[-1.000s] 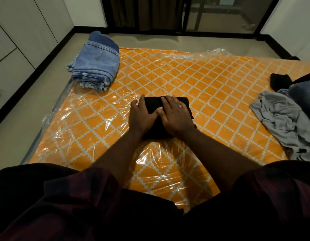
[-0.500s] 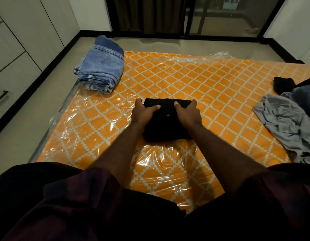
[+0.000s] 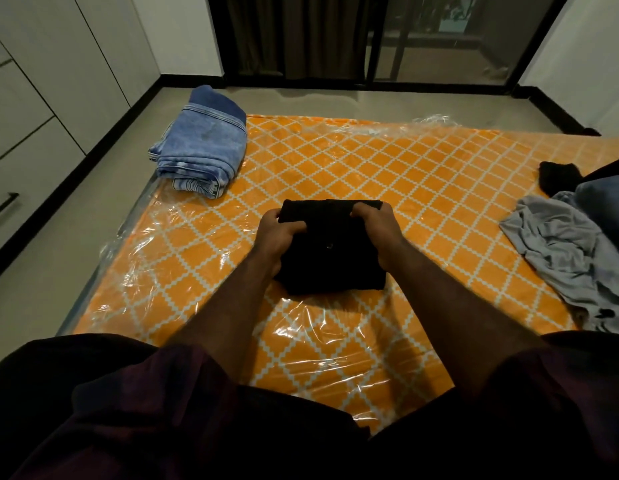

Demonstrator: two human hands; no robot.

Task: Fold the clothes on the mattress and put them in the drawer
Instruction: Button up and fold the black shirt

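On mattress [image 3: 370, 168], left hand [image 3: 280, 230], right hand [image 3: 377, 223] grip squarish black garment's [image 3: 332, 261] far corners.

Grey floor [image 3: 58, 271], white cabinets [image 3: 41, 81], dark curtain [image 3: 284, 32], glass door [image 3: 457, 39]

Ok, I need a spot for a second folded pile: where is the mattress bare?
Bare mattress runs beyond the black garment, between the folded jeans and the grey shirt, and along the near strip before it. The right edge, around that shirt, is crowded; the far left corner holds the jeans.

Both hands [image 3: 330, 233] grip folded black garment [image 3: 332, 251] on orange mattress [image 3: 422, 188]
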